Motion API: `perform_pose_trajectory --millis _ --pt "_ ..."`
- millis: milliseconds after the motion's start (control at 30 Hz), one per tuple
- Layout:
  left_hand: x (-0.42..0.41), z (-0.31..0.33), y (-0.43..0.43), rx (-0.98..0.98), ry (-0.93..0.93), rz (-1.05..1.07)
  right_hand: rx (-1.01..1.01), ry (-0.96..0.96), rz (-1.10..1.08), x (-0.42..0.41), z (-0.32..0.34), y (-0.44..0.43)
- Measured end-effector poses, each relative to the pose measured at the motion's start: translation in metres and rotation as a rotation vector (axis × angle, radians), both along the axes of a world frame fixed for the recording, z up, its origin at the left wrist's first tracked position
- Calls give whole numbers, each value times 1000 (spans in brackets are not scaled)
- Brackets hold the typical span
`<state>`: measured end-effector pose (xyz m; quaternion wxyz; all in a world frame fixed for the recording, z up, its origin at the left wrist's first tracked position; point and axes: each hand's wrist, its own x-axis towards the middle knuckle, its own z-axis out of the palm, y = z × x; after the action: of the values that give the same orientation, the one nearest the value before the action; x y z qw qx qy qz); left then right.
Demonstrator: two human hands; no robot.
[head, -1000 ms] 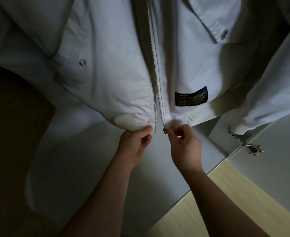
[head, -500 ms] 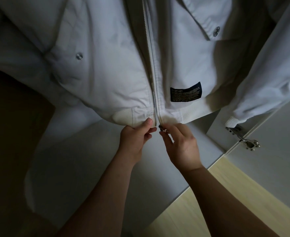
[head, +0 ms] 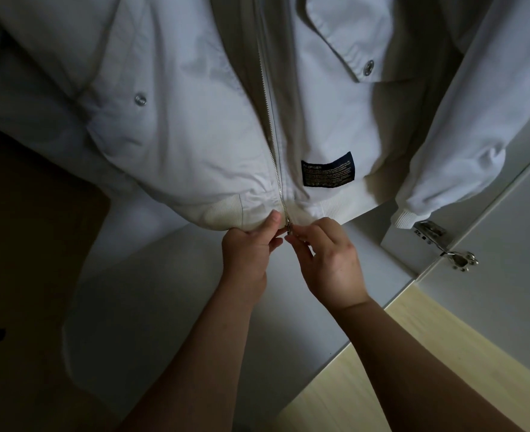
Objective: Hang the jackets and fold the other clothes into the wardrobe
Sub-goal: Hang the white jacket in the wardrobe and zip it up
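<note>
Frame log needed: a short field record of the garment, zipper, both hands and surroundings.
garment: white jacket, hanging
zipper slider: at the bottom hem
left hand: pinches the hem beside the slider
right hand: pinches the zipper slider
label: dark blue, above the hem
surroundings: wardrobe door hinge, wooden floor

A single wide-angle camera on the person's head looks forward and down, near the hem of the hanging white fabric zip-front jacket (head: 179, 145); left hand (head: 248, 254) and right hand (head: 332, 263) sit mid-frame, pale wooden floor (head: 335, 400) lower right.
</note>
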<state>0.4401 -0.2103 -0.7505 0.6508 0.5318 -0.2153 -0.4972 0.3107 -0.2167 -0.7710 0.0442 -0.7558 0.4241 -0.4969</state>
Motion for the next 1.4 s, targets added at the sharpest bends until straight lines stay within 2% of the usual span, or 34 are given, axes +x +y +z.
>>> perform_pose_trajectory --millis 333,533,700,933,1200,1400 --pt "-1 4 3 0 -133 56 -23 47 7 6 6 3" --pt "7 6 5 23 -387 -11 -136 162 6 1 10 -3" --pt "14 8 9 27 -477 -84 -204 204 4 -1 12 -5" --pt "29 6 9 43 -545 -144 -172 221 60 -1 15 -4" --pt "33 -1 8 85 -543 -184 36 223 207 -2 17 -3" --pt "41 -6 7 77 -519 -184 -24 247 202 5 13 1"
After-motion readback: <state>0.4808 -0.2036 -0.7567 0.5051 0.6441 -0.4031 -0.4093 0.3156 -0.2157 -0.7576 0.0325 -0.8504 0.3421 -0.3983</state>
